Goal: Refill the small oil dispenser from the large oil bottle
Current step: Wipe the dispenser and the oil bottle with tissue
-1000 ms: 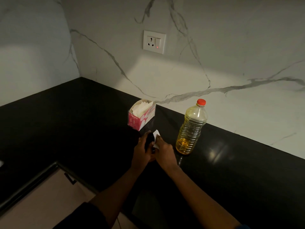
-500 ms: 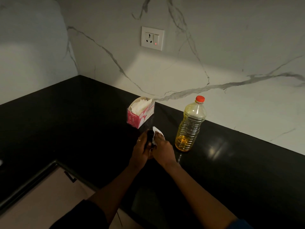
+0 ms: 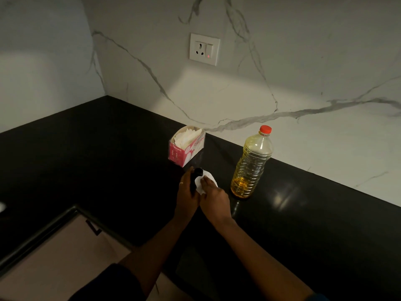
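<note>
The large oil bottle [image 3: 251,162] stands upright on the black counter [image 3: 86,161] near the wall, red cap on, with a little yellow oil at its bottom. Left of it is the small dark oil dispenser [image 3: 198,172], mostly hidden between my hands. My left hand [image 3: 187,195] grips the dispenser's left side. My right hand [image 3: 213,197] presses a white tissue [image 3: 204,181] against the dispenser's right side, fingers curled on the tissue.
A pink and white tissue box [image 3: 186,145] stands just behind the hands. A white wall socket [image 3: 204,49] is on the marble backsplash. The counter's inner edge and a cabinet door with a dark handle [image 3: 93,228] lie at lower left.
The tissue in my right hand has shifted over the dispenser's side, showing more white now. Both hands stay on the dispenser. The view has shifted slightly.
</note>
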